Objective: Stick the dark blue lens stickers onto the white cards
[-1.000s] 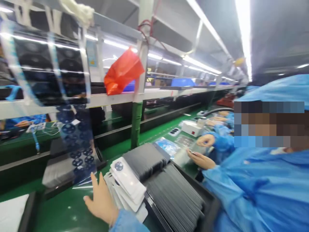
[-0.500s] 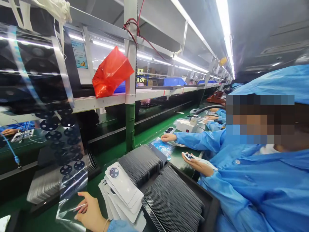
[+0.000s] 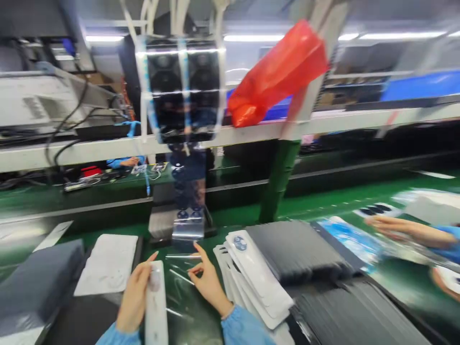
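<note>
My left hand [image 3: 135, 293] is closed around the edge of a narrow-looking white phone back cover [image 3: 156, 306], held tilted and blurred by motion. To its right, my right hand [image 3: 208, 280] has its index finger stretched up and its thumb apart, beside the clear lower end of a film strip [image 3: 189, 225]. Whether a fingertip touches the film, I cannot tell. Dark round lens stickers run along the strip, which hangs from a roll [image 3: 183, 91]. Right of my right hand lies a fanned pile of white phone back covers [image 3: 258, 282], the top one with a round camera patch.
Dark stacked panels [image 3: 298, 249] stand in a tray on the right. White sheets [image 3: 108, 263] and a grey wrapped stack [image 3: 39, 282] lie at left. A green-wrapped post [image 3: 278, 182] rises behind, near a red bag [image 3: 278, 74]. A co-worker's hand [image 3: 406, 227] works at far right.
My view has swung left, bringing my left hand and its phone back cover into sight. The co-worker now shows only at the right edge. My right hand stays by the film's lower end.
</note>
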{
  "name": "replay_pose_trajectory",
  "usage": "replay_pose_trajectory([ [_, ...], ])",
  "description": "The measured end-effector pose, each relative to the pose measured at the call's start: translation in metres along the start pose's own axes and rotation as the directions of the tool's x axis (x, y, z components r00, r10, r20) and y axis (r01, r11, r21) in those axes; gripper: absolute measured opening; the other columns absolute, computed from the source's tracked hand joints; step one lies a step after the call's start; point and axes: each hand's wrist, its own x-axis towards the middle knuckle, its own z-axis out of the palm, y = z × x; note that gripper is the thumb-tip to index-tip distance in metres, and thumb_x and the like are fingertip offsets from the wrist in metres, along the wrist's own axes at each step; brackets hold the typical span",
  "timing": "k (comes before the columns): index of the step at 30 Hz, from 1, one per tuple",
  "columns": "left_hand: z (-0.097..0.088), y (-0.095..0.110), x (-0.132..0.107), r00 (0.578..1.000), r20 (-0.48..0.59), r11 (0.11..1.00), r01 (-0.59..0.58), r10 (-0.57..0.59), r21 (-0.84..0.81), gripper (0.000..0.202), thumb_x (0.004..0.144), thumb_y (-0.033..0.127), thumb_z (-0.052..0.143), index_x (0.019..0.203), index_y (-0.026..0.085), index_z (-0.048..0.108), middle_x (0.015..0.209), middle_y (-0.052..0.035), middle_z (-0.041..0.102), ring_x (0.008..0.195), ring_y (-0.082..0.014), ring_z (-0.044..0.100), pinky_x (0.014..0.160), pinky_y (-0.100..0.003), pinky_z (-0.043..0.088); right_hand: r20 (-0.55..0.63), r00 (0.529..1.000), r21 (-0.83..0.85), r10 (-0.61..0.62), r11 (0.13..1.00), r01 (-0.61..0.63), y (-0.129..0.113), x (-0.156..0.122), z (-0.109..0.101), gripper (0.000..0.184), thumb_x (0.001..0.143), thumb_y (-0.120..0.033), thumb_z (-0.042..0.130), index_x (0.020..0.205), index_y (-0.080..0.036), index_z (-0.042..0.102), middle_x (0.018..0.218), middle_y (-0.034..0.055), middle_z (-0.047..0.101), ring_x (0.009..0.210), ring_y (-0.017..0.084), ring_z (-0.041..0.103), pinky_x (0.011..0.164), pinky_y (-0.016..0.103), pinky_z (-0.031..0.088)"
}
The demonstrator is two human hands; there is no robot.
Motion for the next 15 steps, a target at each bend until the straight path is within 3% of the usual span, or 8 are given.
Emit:
replay_pose_trajectory([
  [2,-0.007,-0.003,-0.004,0.999,0.02,0.999,0.034,-0.034,-0.025,0.043,0.067,0.052,0.078,0.087,0.016,0.069,0.132,-0.0131,0.06,0.1,-0.0245,0.064,0.08,-0.031,0.054,0.06,0.998,-0.002,-0.011,1.0,0.011,-0.001,-0.003,-0.001,0.083,0.068,-0.011,0.054,0.145,-0.024,0.028,0.107,0.0044,0.066,0.071,0.014,0.066,0.075,0.034,0.054],
  [5,-0.001,-0.008,-0.004,0.99,0.097,0.993,0.111,-0.106,-0.049,0.045,0.066,0.056,0.078,0.081,0.015,0.069,0.137,-0.013,0.056,0.087,-0.0182,0.065,0.07,-0.024,0.051,0.172,0.984,0.032,-0.038,0.999,0.033,-0.005,-0.008,-0.003,0.091,0.068,-0.009,0.054,0.149,-0.025,0.016,0.111,0.0059,0.066,0.072,0.013,0.065,0.078,0.035,0.054],
  [7,0.004,-0.011,-0.005,0.978,0.17,0.989,0.136,-0.124,-0.059,0.042,0.069,0.055,0.076,0.078,0.015,0.068,0.131,-0.0122,0.061,0.08,-0.0154,0.064,0.066,-0.023,0.048,0.254,0.966,0.036,-0.045,0.999,0.037,-0.009,-0.012,-0.005,0.099,0.066,-0.007,0.054,0.151,-0.028,0.008,0.119,0.0078,0.063,0.07,0.012,0.064,0.078,0.035,0.054],
  [9,0.007,-0.014,-0.007,0.977,0.193,0.994,0.099,-0.088,-0.044,0.04,0.071,0.054,0.075,0.078,0.015,0.069,0.11,-0.01,0.07,0.074,-0.0143,0.063,0.065,-0.022,0.047,0.295,0.955,0.013,-0.037,0.999,0.035,-0.014,-0.013,-0.009,0.104,0.064,-0.007,0.056,0.151,-0.031,0.004,0.126,0.0095,0.058,0.071,0.012,0.064,0.077,0.035,0.055],
  [12,0.011,-0.022,-0.012,0.985,0.169,0.999,0.025,-0.028,0.022,0.039,0.07,0.053,0.076,0.075,0.016,0.067,0.071,-0.0022,0.068,0.062,-0.0133,0.059,0.061,-0.022,0.044,0.202,0.978,0.04,-0.05,0.998,0.043,-0.021,-0.008,-0.018,0.09,0.073,-0.017,0.059,0.15,-0.031,0.014,0.138,0.0125,0.049,0.091,0.019,0.067,0.083,0.039,0.054],
  [15,0.016,-0.031,-0.016,0.973,0.221,0.997,0.046,-0.06,0.068,0.042,0.064,0.053,0.08,0.066,0.017,0.059,0.058,0.0016,0.062,0.054,-0.0128,0.057,0.055,-0.023,0.042,0.046,0.999,0.126,-0.003,0.992,-0.003,-0.025,-0.002,-0.027,0.065,0.085,-0.036,0.055,0.144,-0.029,0.03,0.135,0.0128,0.052,0.109,0.026,0.063,0.091,0.044,0.051],
])
